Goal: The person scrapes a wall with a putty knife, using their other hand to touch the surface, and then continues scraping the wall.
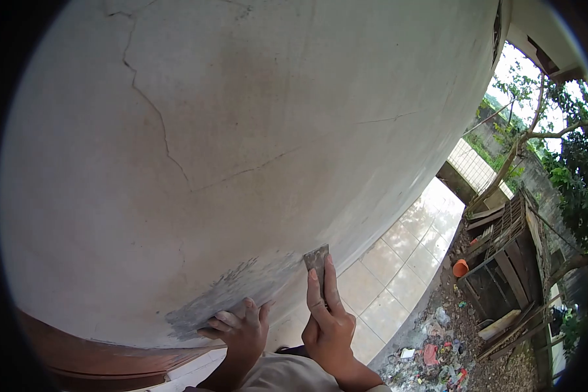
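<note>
A pale, cracked wall [255,117] fills most of the view, with a rough grey patch [225,287] low on it. Against the lower edge of this patch rests my left hand [245,326], its fingers apart and slightly bent, with nothing visible in them. My right hand [330,326] grips a flat grey scraper [316,257], two fingers stretched along it. The scraper's square end is at the wall, just right of the grey patch. Its handle is mostly hidden by my palm and fingers.
Below the wall at right runs a tiled floor [398,261]. Beyond its edge lie scattered rubbish [431,353], an orange bucket [460,268] and a broken wooden frame [503,274]. Tree branches [529,137] stand at far right. A reddish-brown panel [98,359] borders the wall at lower left.
</note>
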